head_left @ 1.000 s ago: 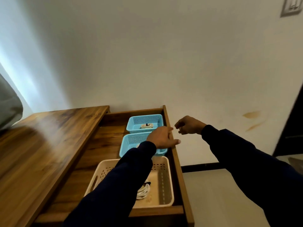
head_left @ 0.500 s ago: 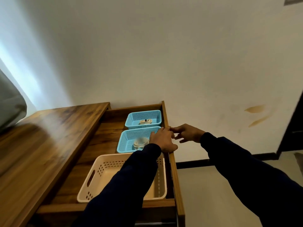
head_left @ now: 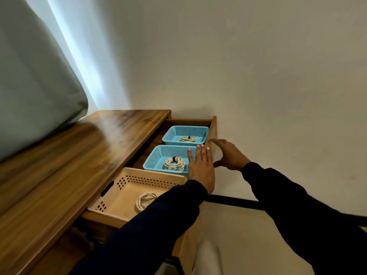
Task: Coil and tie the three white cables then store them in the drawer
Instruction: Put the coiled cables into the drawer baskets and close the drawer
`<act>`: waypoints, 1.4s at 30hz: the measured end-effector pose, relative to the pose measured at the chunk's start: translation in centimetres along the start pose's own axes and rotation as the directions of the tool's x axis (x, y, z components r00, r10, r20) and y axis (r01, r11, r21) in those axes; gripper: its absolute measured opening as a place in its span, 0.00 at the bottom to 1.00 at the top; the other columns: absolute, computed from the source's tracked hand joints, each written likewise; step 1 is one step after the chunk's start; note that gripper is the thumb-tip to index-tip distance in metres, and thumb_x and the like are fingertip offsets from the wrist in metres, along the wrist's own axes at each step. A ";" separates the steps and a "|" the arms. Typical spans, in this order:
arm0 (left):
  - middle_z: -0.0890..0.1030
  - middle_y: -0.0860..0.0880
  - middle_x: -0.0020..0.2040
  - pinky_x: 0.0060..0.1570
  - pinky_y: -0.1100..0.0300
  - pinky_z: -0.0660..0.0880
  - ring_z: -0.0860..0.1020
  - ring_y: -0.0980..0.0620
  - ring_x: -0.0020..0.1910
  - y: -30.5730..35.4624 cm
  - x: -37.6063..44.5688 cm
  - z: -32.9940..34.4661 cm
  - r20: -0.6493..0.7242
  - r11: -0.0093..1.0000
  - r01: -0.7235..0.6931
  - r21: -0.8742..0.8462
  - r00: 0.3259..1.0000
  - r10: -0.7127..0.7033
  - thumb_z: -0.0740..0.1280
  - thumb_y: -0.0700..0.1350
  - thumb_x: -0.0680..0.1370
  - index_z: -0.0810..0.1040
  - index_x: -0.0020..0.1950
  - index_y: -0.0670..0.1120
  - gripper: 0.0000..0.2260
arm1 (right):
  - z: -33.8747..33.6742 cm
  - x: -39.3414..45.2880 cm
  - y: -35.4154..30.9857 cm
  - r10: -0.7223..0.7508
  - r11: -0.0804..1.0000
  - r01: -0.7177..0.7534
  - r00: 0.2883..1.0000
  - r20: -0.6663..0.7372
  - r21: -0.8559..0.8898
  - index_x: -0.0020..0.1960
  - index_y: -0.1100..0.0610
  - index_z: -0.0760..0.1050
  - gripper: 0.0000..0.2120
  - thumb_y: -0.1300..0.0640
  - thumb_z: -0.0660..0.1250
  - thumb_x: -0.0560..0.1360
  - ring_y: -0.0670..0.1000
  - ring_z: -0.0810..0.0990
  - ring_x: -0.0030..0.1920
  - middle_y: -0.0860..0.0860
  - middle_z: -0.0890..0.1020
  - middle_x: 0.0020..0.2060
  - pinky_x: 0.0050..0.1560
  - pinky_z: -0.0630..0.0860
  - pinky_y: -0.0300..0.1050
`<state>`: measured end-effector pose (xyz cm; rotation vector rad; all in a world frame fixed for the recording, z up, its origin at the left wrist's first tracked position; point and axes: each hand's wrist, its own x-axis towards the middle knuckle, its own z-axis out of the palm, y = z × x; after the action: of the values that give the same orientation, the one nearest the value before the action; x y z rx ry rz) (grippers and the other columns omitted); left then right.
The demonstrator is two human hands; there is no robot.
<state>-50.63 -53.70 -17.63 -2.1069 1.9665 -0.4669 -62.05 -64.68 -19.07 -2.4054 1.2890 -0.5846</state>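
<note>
Now both hands, left hand (head_left: 201,169) and right hand (head_left: 228,155), hover with fingers released at the drawer (head_left: 212,128) front edge.

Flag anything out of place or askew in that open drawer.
Nothing stands out. Each basket in the drawer holds one coiled cable: far blue, near blue, beige. Nothing is spilled.

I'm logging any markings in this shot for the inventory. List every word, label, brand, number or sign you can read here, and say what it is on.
None: no readable text appears anywhere in this view.
The far blue basket, near blue basket and beige basket show only perforations, no labels.
The coiled cables carry dark ties without visible print.
The wooden drawer, desk top and wall are unmarked.
</note>
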 end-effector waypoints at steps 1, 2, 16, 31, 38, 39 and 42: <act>0.41 0.34 0.81 0.72 0.31 0.38 0.40 0.34 0.79 -0.7 0.1 0.4 -0.020 0.999 0.019 0.036 1.000 -0.018 0.60 0.56 0.82 0.36 0.80 0.37 0.42 | 0.3 1.1 -0.4 -0.021 0.999 0.022 1.000 0.014 -0.041 0.81 0.48 0.52 0.57 0.50 0.84 0.62 0.61 0.61 0.76 0.56 0.60 0.79 0.73 0.66 0.58; 0.40 0.33 0.80 0.71 0.31 0.37 0.39 0.32 0.79 -1.3 0.3 0.7 -0.025 0.998 0.038 0.052 0.999 -0.037 0.61 0.59 0.81 0.36 0.80 0.38 0.44 | 0.6 2.3 -0.7 -0.054 0.994 0.057 0.998 0.035 -0.095 0.81 0.46 0.45 0.63 0.48 0.84 0.60 0.62 0.55 0.78 0.55 0.53 0.80 0.75 0.63 0.62; 0.42 0.30 0.79 0.72 0.26 0.47 0.43 0.26 0.77 -10.0 0.6 2.8 0.086 0.912 0.407 0.053 0.908 -0.410 0.62 0.77 0.68 0.38 0.80 0.38 0.60 | 5.1 14.0 -8.3 -0.370 0.797 0.476 0.871 0.322 -0.371 0.76 0.37 0.28 0.70 0.41 0.83 0.59 0.63 0.37 0.79 0.55 0.35 0.80 0.74 0.43 0.71; 0.46 0.26 0.77 0.69 0.24 0.52 0.48 0.23 0.76 -16.7 0.6 3.6 0.216 0.815 0.575 0.073 0.788 -0.576 0.69 0.75 0.64 0.41 0.79 0.34 0.65 | 9.4 18.2 -15.1 -0.522 0.700 0.641 0.760 0.388 -0.314 0.78 0.40 0.31 0.75 0.39 0.84 0.52 0.60 0.37 0.80 0.54 0.38 0.81 0.75 0.40 0.70; 0.58 0.24 0.74 0.67 0.27 0.64 0.62 0.23 0.72 -18.1 0.8 4.1 0.227 0.821 0.564 0.088 0.791 -0.568 0.72 0.70 0.67 0.49 0.77 0.31 0.59 | 10.5 19.8 -15.4 -0.684 0.620 0.748 0.663 0.304 -0.236 0.81 0.42 0.42 0.67 0.36 0.82 0.55 0.57 0.48 0.81 0.51 0.52 0.81 0.75 0.37 0.62; 0.59 0.24 0.74 0.66 0.28 0.65 0.64 0.23 0.71 -18.3 0.8 4.2 0.214 0.827 0.554 0.097 0.800 -0.561 0.72 0.70 0.68 0.50 0.77 0.31 0.58 | 10.8 19.8 -15.2 -0.700 0.623 0.751 0.660 0.273 -0.220 0.81 0.42 0.44 0.66 0.35 0.82 0.55 0.57 0.49 0.80 0.51 0.53 0.81 0.75 0.38 0.62; 0.61 0.25 0.73 0.66 0.30 0.68 0.65 0.24 0.71 -18.6 0.3 4.1 0.175 0.839 0.527 0.136 0.821 -0.544 0.70 0.65 0.73 0.52 0.77 0.31 0.51 | 11.8 19.3 -15.2 -0.711 0.642 0.738 0.674 0.200 -0.207 0.80 0.43 0.49 0.63 0.34 0.81 0.56 0.58 0.53 0.79 0.52 0.57 0.79 0.77 0.42 0.61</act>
<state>-31.88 -52.76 -14.53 -2.5251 1.1966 -0.3872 -35.73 -71.71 -18.04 -3.1273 0.2891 -0.4829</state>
